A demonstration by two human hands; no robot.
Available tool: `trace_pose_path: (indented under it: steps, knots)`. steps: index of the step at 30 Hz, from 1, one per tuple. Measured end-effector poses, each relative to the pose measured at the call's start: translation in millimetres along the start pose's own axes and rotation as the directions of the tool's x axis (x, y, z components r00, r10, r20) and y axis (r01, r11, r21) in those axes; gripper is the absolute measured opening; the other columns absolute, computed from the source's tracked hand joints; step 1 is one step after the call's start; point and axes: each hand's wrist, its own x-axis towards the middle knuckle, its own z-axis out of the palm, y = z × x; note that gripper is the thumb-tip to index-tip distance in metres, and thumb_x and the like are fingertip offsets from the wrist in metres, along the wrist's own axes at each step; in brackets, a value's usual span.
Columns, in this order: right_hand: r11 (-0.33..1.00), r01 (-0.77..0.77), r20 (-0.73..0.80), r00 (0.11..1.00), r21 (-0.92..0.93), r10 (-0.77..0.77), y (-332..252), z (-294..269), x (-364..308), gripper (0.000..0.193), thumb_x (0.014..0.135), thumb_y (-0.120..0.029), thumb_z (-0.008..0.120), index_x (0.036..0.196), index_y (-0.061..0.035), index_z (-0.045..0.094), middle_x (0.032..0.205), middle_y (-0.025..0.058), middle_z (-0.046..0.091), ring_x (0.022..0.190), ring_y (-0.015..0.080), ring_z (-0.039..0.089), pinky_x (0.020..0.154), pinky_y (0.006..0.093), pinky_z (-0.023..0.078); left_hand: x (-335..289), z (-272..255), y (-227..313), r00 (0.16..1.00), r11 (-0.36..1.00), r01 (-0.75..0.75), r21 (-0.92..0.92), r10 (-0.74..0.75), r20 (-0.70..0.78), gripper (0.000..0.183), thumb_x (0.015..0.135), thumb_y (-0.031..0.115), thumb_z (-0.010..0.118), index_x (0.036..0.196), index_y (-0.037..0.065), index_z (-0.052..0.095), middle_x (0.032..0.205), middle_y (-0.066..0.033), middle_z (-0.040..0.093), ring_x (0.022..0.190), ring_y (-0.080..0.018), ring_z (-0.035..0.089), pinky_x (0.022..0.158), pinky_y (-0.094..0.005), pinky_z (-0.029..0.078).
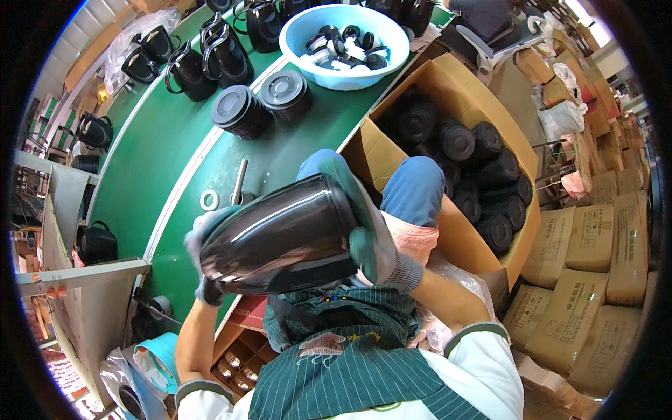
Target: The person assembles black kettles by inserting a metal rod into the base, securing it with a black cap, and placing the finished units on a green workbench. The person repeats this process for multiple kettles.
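A large glossy black jug (pixel 280 231) lies on its side across my lap, between my two gloved hands. My left hand (pixel 203 241), in a grey glove, is closed round its narrower left end and slightly blurred. At the wide right end, my right hand (pixel 374 241) grips the jug, its glove grey with green on the fingers and palm. A dark strip runs along the jug's near side; I cannot tell whether it is a handle. Just beyond the jug, on the green table (pixel 175 161), are a metal rod-like tool (pixel 241 175) and a white ring (pixel 209 200).
Two stacks of black round lids (pixel 241 112) stand on the table near several black jugs (pixel 227 56). A light blue basin (pixel 290 42) holds small black and white parts. To the right, an open carton (pixel 521 248) contains black ribbed pieces; sealed cartons (pixel 560 315) are piled beyond.
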Motion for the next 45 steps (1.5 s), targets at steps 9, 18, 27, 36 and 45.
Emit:
trace_pose_path:
  steps: [9,18,27,36,45]
  knots:
    - [0.969,0.109,0.154,0.985,-0.221,-0.076,18.1,-26.6,-14.7,0.092,0.101,-0.064,0.04,0.165,-0.0014,0.02,0.164,0.0303,0.027,0.151,0.0454,0.028,0.125,0.0524,0.021,-8.2,-13.6,-33.8,0.989,0.994,0.104,0.032,-0.107,0.099,0.034,0.084,0.009,0.075,0.116,0.001,0.073,0.102,-0.0089,0.077,0.09,-0.0219,0.074,0.085,-0.0322,0.058]
    - [0.927,0.234,0.108,0.972,-0.294,-0.211,-14.3,-7.7,3.1,0.099,0.097,-0.074,0.035,0.163,-0.0009,0.027,0.166,0.0336,0.02,0.154,0.0525,0.021,0.124,0.0603,0.016,-30.2,-5.6,-59.0,0.921,0.864,0.383,-0.327,-0.329,0.21,0.038,0.084,0.022,0.078,0.115,0.0,0.074,0.1,-0.0099,0.077,0.092,-0.0203,0.073,0.087,-0.0324,0.057]
    - [0.912,-0.167,-0.007,0.983,0.374,0.182,26.0,-2.1,-39.5,0.058,0.113,-0.026,0.041,0.163,-0.0015,0.022,0.162,0.0171,0.038,0.146,0.0252,0.044,0.12,0.0382,0.039,35.1,-8.3,41.6,0.986,0.945,-0.156,0.287,0.13,0.109,0.034,0.08,0.019,0.078,0.106,-0.003,0.077,0.102,-0.0141,0.078,0.093,-0.0212,0.075,0.089,-0.0332,0.057]
    - [0.993,-0.005,-0.148,0.989,-0.12,-0.013,-11.4,-7.3,7.9,0.066,0.112,-0.042,0.044,0.164,-0.0042,0.027,0.16,0.0151,0.044,0.141,0.0222,0.05,0.119,0.0362,0.039,46.5,-7.6,23.1,0.988,0.954,-0.052,0.297,0.006,0.152,0.033,0.086,0.018,0.073,0.114,-0.001,0.076,0.105,-0.0166,0.078,0.095,-0.0211,0.076,0.089,-0.0329,0.058]
    - [0.978,-0.162,-0.344,0.932,-0.131,0.109,96.0,-43.4,-96.4,0.068,0.11,-0.04,0.05,0.161,-0.0032,0.026,0.161,0.0173,0.039,0.144,0.0313,0.046,0.12,0.0457,0.039,66.8,21.6,122.2,0.854,0.989,-0.132,-0.063,0.146,0.499,0.079,0.072,0.03,0.079,0.141,-0.004,0.059,0.122,-0.0252,0.07,0.107,-0.0349,0.073,0.095,-0.0384,0.054]
